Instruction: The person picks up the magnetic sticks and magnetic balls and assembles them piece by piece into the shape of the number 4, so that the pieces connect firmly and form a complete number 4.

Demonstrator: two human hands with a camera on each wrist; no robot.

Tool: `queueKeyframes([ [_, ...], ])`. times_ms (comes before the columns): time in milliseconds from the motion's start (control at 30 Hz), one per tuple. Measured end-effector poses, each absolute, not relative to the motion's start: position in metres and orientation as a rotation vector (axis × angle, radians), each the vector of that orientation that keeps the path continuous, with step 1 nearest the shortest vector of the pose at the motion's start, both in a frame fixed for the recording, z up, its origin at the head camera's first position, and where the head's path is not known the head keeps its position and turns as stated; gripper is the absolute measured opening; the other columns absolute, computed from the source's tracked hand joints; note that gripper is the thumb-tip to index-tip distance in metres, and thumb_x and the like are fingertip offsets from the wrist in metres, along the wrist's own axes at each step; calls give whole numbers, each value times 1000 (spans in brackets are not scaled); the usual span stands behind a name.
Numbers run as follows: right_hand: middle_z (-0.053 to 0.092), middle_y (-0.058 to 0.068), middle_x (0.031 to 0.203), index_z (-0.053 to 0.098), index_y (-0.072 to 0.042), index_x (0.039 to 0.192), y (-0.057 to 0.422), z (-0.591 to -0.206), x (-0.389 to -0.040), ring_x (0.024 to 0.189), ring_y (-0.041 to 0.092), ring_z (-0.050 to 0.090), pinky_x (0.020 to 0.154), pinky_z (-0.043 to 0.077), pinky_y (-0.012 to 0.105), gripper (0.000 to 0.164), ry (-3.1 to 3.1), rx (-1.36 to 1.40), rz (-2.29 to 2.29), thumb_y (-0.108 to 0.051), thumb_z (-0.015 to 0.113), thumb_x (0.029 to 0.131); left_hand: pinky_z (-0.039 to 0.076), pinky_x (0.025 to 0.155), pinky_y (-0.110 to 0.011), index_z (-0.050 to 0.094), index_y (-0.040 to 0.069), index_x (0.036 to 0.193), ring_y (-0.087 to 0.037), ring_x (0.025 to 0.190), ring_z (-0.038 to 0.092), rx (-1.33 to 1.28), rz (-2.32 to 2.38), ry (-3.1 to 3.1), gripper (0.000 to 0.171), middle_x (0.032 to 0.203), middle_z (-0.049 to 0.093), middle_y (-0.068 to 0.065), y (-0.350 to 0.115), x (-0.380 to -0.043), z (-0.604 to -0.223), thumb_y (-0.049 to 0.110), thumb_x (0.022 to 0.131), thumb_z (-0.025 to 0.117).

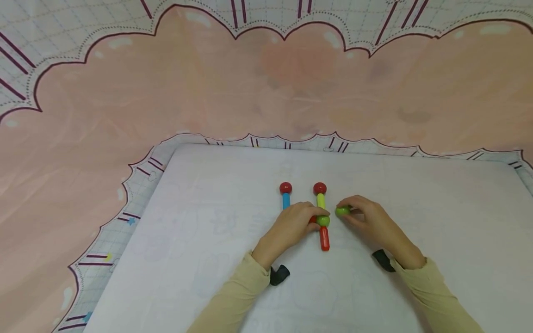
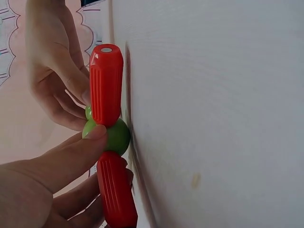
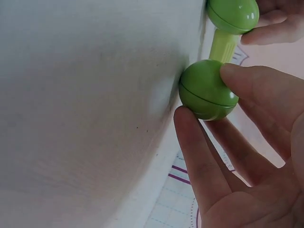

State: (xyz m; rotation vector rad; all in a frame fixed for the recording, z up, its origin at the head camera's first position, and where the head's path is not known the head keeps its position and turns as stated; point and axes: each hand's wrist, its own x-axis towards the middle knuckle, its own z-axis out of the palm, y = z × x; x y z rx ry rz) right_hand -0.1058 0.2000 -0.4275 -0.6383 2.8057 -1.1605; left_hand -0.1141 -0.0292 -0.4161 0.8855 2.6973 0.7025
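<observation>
My left hand [image 1: 291, 225] pinches a green ball [image 1: 323, 221] of a toy ball-and-rod construction. A ridged red rod [image 1: 324, 238] extends from that ball toward me, and a yellow rod [image 1: 320, 200] runs away to a red ball [image 1: 319, 188]. In the left wrist view, a second red rod [image 2: 115, 190] meets the ball [image 2: 118, 137] and lies partly behind the fingers. Just right of the joint, my right hand [image 1: 374, 223] holds a separate green ball [image 3: 206, 92] between thumb and fingers. A small gap shows between the two green balls in the head view.
Left of the yellow rod, another red ball [image 1: 285, 188] tops a blue rod [image 1: 286, 200], whose near end is hidden by the left hand. Everything lies on a white board [image 1: 200, 222] over a peach patterned cloth [image 1: 233, 88]. Dark bands [image 1: 280, 275] hang at both wrists.
</observation>
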Motion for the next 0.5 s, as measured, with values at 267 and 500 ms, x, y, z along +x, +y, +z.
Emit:
queueKeyframes([
  [267, 68, 9, 110, 68, -4, 111, 202, -429, -101, 98, 25, 67, 87, 57, 42, 29, 2782, -650, -1157, 5, 75, 84, 51, 95, -22, 70, 18, 124, -12, 104, 64, 888, 757, 2696, 36, 114, 71, 3, -28, -116, -418, 23, 89, 74],
  [500, 69, 5, 109, 68, -6, 110, 203, -431, -98, 95, 22, 68, 85, 58, 40, 31, 2773, -719, -1177, 5, 75, 83, 51, 95, -22, 70, 18, 124, -12, 103, 63, 862, 787, 2677, 35, 115, 71, 3, -28, -116, -417, 22, 89, 73],
])
